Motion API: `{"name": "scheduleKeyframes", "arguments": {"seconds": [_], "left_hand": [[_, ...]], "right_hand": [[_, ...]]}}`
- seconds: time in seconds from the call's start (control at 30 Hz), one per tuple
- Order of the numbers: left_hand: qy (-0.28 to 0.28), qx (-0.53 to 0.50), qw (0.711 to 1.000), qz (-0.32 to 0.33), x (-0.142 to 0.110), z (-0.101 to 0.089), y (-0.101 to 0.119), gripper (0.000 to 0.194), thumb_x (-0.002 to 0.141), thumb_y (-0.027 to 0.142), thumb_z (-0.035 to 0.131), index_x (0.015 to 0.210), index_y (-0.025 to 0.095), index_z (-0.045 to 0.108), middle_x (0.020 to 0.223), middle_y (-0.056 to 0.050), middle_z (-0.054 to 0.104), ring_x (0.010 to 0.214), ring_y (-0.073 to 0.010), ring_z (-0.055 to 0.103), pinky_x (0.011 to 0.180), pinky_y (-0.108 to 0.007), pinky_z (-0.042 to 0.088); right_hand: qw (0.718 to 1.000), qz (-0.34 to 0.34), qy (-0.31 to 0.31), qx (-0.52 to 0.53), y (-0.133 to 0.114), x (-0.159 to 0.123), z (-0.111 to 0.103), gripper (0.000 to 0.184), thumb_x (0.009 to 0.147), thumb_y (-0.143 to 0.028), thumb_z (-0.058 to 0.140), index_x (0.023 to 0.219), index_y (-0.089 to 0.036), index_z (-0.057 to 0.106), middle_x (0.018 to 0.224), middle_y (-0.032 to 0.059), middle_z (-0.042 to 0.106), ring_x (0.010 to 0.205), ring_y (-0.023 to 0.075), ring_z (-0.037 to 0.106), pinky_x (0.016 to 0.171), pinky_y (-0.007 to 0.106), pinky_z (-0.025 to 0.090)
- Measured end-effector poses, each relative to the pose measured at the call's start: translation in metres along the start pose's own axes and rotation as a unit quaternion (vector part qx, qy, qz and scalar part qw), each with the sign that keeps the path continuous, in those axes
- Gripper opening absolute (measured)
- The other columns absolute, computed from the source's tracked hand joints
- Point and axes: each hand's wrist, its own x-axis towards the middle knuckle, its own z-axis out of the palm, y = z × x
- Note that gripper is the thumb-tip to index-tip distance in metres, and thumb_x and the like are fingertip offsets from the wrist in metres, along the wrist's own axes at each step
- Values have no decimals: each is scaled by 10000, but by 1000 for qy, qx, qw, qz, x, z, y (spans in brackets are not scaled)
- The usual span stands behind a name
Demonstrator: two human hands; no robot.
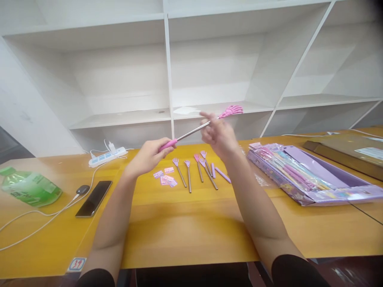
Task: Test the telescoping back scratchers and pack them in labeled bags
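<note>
Above the table I hold a back scratcher (194, 130) with a pink handle, a metal rod and a pink claw-shaped head. My left hand (154, 153) is closed round its handle. My right hand (218, 133) grips the rod just below the head, with the index finger stretched out. Beneath the hands lie several metal rods with purple or pink claw heads, such as a purple one (188, 175) and a pink one (199, 167). Two loose purple handles (223, 175) rest beside them, partly behind my right forearm. Small printed cards (168, 180) lie to the left of the rods.
On the right stands an open purple display box (317, 167) with wrapped back scratchers, beside a cardboard box (344, 151). A phone (94, 198), a green bottle (30, 187), a charging case (83, 189) and a power strip (107, 156) lie left. White shelves (215, 71) rise behind.
</note>
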Motion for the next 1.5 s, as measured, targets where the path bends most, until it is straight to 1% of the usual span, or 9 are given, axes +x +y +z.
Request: {"name": "scheduleKeyframes", "arguments": {"seconds": [0.13,0.3,0.37,0.43,0.53,0.63,0.87,1.13,1.5], "left_hand": [[38,51,998,14,-5,-20,-6,228,1060,374,638,1140,250,811,840,0,730,713,-138,585,653,-258,439],[85,79,992,43,-13,-35,-6,164,1007,373,740,1063,252,835,937,-21,769,794,-148,630,698,-277,446],[111,42,991,64,-13,-35,-6,156,980,385,776,1026,250,838,937,-35,751,795,-156,632,674,-283,451],[157,-31,981,108,-11,-31,-7,169,972,399,766,974,245,835,934,-54,729,803,-177,642,675,-304,479],[251,-140,941,178,-5,-21,-10,250,977,431,672,873,251,812,878,-68,697,793,-213,638,723,-368,521],[304,-177,916,195,0,-12,-12,304,945,475,638,778,263,777,794,-70,667,736,-229,593,699,-397,503],[322,-177,907,205,0,-6,-5,312,938,441,633,717,257,753,733,-67,640,664,-214,538,624,-390,413],[327,-166,904,219,2,1,-3,309,964,380,621,713,249,744,722,-56,618,653,-198,529,605,-378,378],[344,-126,907,207,2,11,7,436,995,536,603,661,269,684,656,-54,575,635,-218,516,597,-398,387]], "right_hand": [[997,-45,52,27,-8,10,-28,495,818,-645,868,1069,-254,699,853,-12,572,539,69,349,431,278,189],[987,-28,-40,-156,-23,0,-39,439,902,-641,822,877,-211,741,663,-35,489,527,77,384,478,264,236],[972,-47,-56,-221,-28,-5,-36,428,955,-616,766,848,-202,752,650,-29,497,540,83,378,506,269,259],[956,-94,-33,-276,-29,-8,-32,406,980,-561,730,788,-203,733,658,-12,540,573,102,420,547,281,318],[928,-163,33,-333,-27,-9,-27,440,1002,-519,676,683,-219,631,653,12,575,632,140,500,622,306,401],[915,-182,61,-354,-23,-9,-23,494,1014,-524,634,633,-235,511,604,5,510,618,149,482,617,313,390],[906,-204,68,-365,-17,-9,-21,526,1036,-521,608,628,-236,439,577,-13,443,592,139,417,609,318,330],[900,-205,67,-378,-10,-8,-16,510,1041,-510,592,638,-237,440,581,-9,476,592,139,414,624,327,322],[904,-186,31,-383,9,-10,4,488,1035,-487,532,638,-239,392,589,-23,388,598,137,363,630,328,292]]}}
